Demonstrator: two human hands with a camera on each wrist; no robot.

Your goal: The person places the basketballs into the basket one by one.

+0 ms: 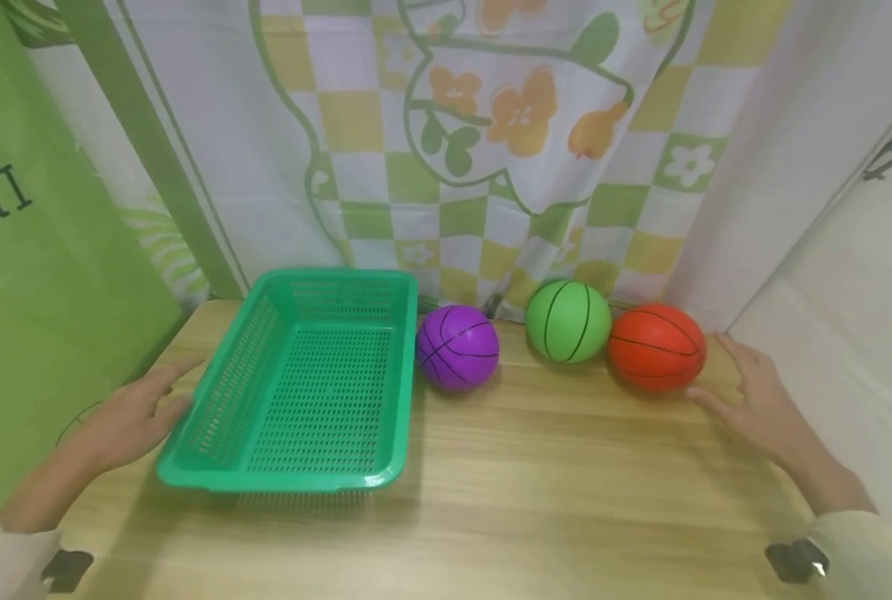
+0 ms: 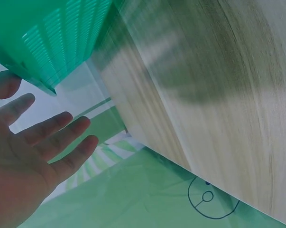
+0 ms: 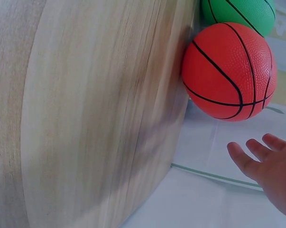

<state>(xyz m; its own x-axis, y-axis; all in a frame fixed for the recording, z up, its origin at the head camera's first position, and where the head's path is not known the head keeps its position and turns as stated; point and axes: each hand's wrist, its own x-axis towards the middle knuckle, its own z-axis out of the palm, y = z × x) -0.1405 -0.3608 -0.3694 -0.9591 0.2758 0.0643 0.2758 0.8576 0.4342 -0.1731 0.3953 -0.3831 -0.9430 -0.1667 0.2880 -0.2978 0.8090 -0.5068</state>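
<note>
In the head view the left hand (image 1: 127, 417) lies at centre left with fingers spread and relaxed, gripping nothing, just beside or perhaps touching the left rim of the green perforated plastic basket (image 1: 299, 379), which sits empty left of centre. At centre right the right hand (image 1: 754, 396) is likewise spread and holds nothing, its fingers just beside the red rubber toy basketball (image 1: 656, 346); contact cannot be told, and the right wrist view shows a gap between them. That ball touches the green toy basketball (image 1: 568, 321), and the purple toy basketball (image 1: 457, 346) rests near the basket's right rim. My guess at the risk: the balls sit free at the far edge, so a glancing touch could roll the red one into its neighbour or off the back, and a nudge could slide the light basket. All rests on a pale wood-grain table (image 1: 536, 483), backed by a checked flowered curtain (image 1: 491, 125), with a green panel (image 1: 33, 275) at far left.
</note>
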